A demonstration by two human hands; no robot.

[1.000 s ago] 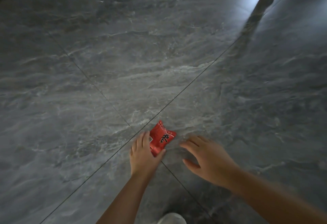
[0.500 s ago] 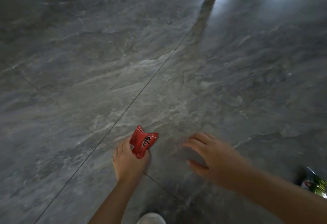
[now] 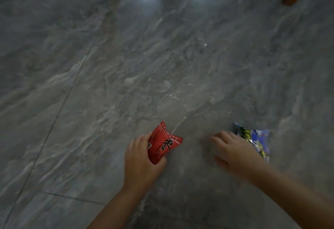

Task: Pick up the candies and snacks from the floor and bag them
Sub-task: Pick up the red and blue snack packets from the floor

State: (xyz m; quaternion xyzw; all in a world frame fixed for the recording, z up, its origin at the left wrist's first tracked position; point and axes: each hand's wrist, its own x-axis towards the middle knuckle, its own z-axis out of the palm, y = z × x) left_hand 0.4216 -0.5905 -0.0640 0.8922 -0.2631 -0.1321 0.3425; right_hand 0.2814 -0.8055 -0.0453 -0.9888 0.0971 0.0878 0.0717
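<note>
While left hand (image 3: 141, 163) grips red packet (image 3: 162, 143), right hand (image 3: 235, 151) loosely spread

The left hand (image 3: 141, 161) is gripping a red crinkled foil snack packet (image 3: 163, 143); the right hand (image 3: 235, 152), fingers relaxed, is hovering beside a blue-green foil snack packet (image 3: 256, 138) lying on the grey marbled tile floor (image 3: 126, 75).

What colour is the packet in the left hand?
Red packet, black lettering; head view.

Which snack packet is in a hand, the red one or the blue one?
The red packet: the left hand grips it. The blue and green packet lies on the floor beside the right hand, which holds nothing.
</note>
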